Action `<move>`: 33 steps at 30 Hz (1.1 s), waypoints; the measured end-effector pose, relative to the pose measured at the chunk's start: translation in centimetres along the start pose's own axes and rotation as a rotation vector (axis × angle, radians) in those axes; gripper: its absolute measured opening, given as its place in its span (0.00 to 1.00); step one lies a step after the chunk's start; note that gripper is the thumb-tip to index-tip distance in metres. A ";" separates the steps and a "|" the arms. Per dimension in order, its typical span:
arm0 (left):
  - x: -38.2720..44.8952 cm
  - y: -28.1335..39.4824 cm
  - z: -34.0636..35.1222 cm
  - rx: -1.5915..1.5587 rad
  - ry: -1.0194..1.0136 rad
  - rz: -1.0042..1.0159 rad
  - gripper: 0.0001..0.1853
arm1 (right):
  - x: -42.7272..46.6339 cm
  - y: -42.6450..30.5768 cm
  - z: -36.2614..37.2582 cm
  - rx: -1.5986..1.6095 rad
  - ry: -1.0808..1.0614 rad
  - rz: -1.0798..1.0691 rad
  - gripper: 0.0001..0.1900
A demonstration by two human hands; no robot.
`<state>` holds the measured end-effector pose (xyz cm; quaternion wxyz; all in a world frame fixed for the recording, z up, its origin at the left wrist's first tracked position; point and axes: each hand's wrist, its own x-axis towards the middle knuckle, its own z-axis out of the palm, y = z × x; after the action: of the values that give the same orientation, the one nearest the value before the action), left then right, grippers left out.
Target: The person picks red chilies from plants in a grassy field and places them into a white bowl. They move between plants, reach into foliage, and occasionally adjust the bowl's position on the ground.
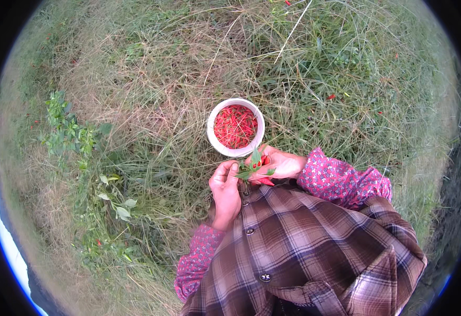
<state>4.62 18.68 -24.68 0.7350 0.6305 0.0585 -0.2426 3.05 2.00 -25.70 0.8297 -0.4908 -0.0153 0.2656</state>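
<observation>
Both of my hands meet just below a white bucket (259,140) that is filled with red chili peppers (235,126). My right hand (280,162) is closed around several red chilies (266,181), whose tips show beside the palm. Green leaves (255,157) stand up between the two hands. The thumb and forefinger of my left hand (226,187) pinch at the left edge of this leafy sprig (244,174); its stem is mostly hidden by the fingers.
Dry and green grass (167,79) surrounds the bucket. Leafy pepper plants (72,134) grow at the left, with pale leaves (123,212) lower down. A red chili (331,96) shows in the grass at the right. My plaid shirt (285,245) fills the lower right.
</observation>
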 end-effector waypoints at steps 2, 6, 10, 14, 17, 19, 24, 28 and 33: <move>-0.1 -0.4 -0.5 -0.207 0.002 -0.055 0.05 | 0.1 -0.4 0.2 -0.047 -0.023 0.022 0.06; -0.3 -0.9 -0.9 -0.189 0.013 -0.035 0.05 | 0.0 -0.4 0.6 -0.073 0.009 0.020 0.06; -0.6 -0.2 -0.7 -0.184 0.110 0.016 0.05 | 0.0 -1.5 0.4 -0.200 -0.062 0.104 0.06; 1.7 1.4 -9.9 -0.356 0.383 0.225 0.06 | -4.1 -0.3 -1.1 -0.190 0.047 0.065 0.08; 0.1 3.3 -10.5 -0.017 0.337 0.176 0.04 | -4.0 -0.7 -2.2 -0.135 0.093 0.250 0.07; -0.2 3.4 -7.3 0.312 0.145 0.192 0.04 | -2.8 -3.0 -0.9 -0.161 0.115 0.274 0.08; -0.2 3.3 -0.2 0.635 -0.191 0.292 0.08 | -1.3 -3.2 -0.1 -0.263 0.010 0.256 0.08; 0.1 3.7 1.8 0.726 -0.307 0.270 0.13 | -0.9 -1.9 -0.6 -0.322 -0.017 0.164 0.07; 1.0 1.9 0.6 0.425 -0.263 0.279 0.08 | -0.8 -2.3 -0.1 -0.268 -0.117 0.174 0.10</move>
<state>6.21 17.99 -23.23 0.6139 0.7355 -0.1769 -0.2256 3.38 0.72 -23.71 0.7284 -0.5801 -0.0565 0.3601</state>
